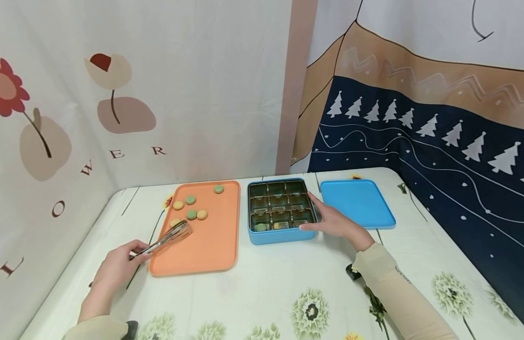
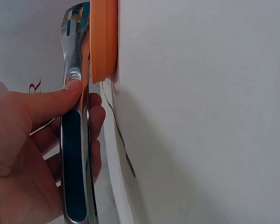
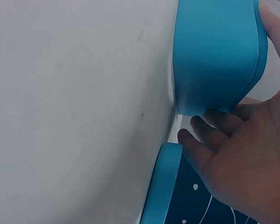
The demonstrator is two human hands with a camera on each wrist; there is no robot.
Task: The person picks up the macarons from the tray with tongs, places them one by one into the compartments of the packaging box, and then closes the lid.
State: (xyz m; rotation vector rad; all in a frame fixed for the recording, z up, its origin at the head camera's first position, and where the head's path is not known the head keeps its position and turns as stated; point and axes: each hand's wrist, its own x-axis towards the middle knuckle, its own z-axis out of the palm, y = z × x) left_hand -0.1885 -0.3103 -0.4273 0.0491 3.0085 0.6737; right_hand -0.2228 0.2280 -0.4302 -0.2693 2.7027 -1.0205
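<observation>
My left hand [image 1: 117, 267] grips metal tongs [image 2: 74, 140] with dark handle inserts, thumb on one side and fingers on the other. The tongs' tips lie over the lower left of an orange tray [image 1: 202, 255], at a yellow macaron [image 1: 174, 222] partly hidden by them. My right hand [image 1: 330, 221] rests at the right side of a blue box [image 1: 283, 236], thumb on its front rim, fingers against its side. Inside the box is a dark divided insert. A green macaron [image 1: 260, 227] sits in its front left compartment, a yellow macaron [image 1: 279, 225] in the front middle one.
More green and yellow macarons lie on the tray's upper half, including a green macaron [image 1: 219, 189] near the far right corner. A flat blue lid [image 1: 357, 203] lies right of the box. Patterned cloth [image 1: 244, 293] covers the table, and fabric walls stand behind and beside it.
</observation>
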